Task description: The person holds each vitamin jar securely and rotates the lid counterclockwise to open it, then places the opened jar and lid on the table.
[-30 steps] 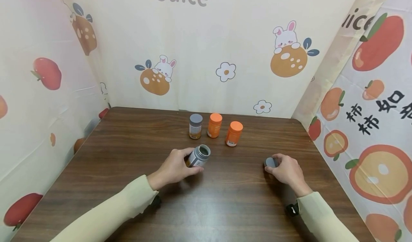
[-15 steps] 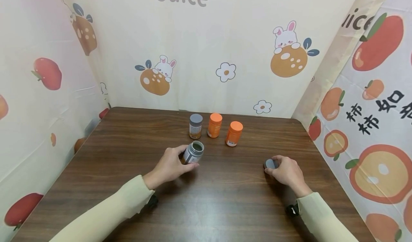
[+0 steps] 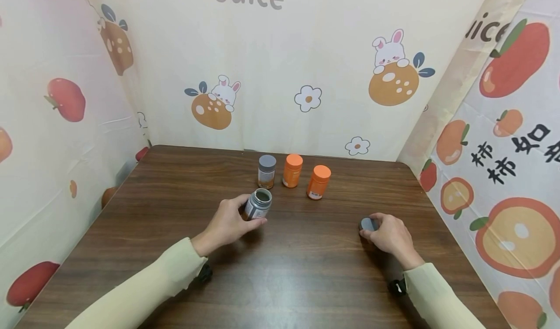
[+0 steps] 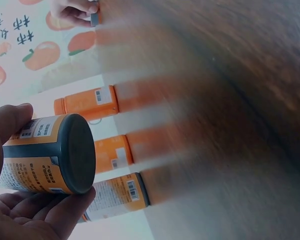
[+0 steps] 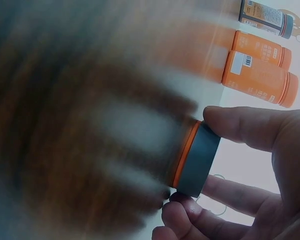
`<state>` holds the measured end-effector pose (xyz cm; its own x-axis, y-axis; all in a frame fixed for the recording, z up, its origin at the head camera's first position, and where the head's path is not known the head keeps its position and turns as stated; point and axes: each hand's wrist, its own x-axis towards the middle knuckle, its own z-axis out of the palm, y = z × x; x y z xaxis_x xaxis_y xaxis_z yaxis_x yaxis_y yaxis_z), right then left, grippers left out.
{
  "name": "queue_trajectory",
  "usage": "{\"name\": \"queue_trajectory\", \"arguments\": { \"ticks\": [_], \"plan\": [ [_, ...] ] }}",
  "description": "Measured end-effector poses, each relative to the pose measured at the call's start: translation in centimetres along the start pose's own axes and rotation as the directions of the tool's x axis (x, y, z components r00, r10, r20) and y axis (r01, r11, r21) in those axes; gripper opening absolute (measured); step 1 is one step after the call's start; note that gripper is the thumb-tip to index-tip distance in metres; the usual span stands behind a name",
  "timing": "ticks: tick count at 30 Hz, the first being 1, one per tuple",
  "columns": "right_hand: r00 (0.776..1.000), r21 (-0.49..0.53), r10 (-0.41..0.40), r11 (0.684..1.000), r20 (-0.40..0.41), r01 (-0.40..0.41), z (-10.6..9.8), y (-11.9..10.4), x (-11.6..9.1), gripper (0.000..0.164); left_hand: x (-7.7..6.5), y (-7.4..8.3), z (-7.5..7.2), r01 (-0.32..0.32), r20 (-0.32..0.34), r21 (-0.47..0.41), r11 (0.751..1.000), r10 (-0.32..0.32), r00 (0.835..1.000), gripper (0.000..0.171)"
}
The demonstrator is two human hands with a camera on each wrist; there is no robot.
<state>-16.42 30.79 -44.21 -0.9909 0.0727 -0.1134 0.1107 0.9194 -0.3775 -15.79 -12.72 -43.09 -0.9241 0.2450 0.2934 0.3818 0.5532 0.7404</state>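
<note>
My left hand (image 3: 228,222) grips an uncapped grey bottle (image 3: 258,203) between thumb and fingers, its mouth facing up and tilted slightly. In the left wrist view the bottle's dark base (image 4: 81,154) shows, raised over the table, beside orange label panels. Over on the right, my right hand (image 3: 391,233) pinches a grey screw cap (image 3: 368,224) by its sides, low at the tabletop. The right wrist view shows the cap (image 5: 199,160) with an orange band along its lower edge.
Behind the left hand stands a capped grey bottle (image 3: 266,172). Two orange bottles (image 3: 291,171) with orange lids are to its right, the nearer one (image 3: 318,183) furthest right. The brown wooden table (image 3: 280,280) ends at a fruit-printed curtain (image 3: 271,52).
The left hand has moved left and slightly away with the uncapped bottle, which now tilts less. My right hand and the cap have stayed almost still.
</note>
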Motion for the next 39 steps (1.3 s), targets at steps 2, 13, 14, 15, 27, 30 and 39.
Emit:
{"name": "queue_trajectory", "arguments": {
  "ticks": [2, 13, 14, 15, 27, 30, 39],
  "plan": [
    [1.0, 0.002, 0.005, 1.0, 0.001, -0.005, 0.0, 0.0, -0.1, 0.067, 0.0, 0.0, -0.1, 0.004, -0.01, 0.001, 1.0, -0.004, 1.0, 0.056],
    [0.99, 0.021, -0.076, 0.997, -0.119, 0.079, -0.1, -0.7, -1.0, 0.064, -0.1, -0.6, -0.7, 0.052, -0.033, 0.023, 0.998, -0.051, 0.998, 0.059],
    [0.988, 0.025, -0.08, 0.996, -0.131, 0.084, -0.1, -0.9, -1.1, 0.064, -0.1, -0.7, -0.8, 0.059, -0.033, 0.025, 0.998, -0.058, 0.998, 0.059],
    [0.987, 0.029, -0.083, 0.996, -0.139, 0.088, -0.1, -1.1, -1.2, 0.064, -0.2, -0.8, -0.9, 0.061, -0.035, 0.026, 0.998, -0.06, 0.998, 0.059],
    [0.968, 0.031, -0.145, 0.988, -0.207, 0.154, -0.2, -2.7, -2.5, 0.06, 0.1, -2.1, -2.0, 0.07, -0.091, 0.036, 0.997, -0.066, 0.994, 0.058],
    [0.963, 0.039, -0.154, 0.985, -0.222, 0.167, 0.0, -3.0, -2.7, 0.06, 0.2, -2.5, -2.3, 0.076, -0.105, 0.04, 0.996, -0.072, 0.992, 0.058],
    [0.943, 0.064, -0.186, 0.975, -0.275, 0.211, 0.4, -3.6, -3.5, 0.058, 0.5, -3.9, -3.0, 0.092, -0.151, 0.056, 0.994, -0.083, 0.985, 0.058]
  ]
}}
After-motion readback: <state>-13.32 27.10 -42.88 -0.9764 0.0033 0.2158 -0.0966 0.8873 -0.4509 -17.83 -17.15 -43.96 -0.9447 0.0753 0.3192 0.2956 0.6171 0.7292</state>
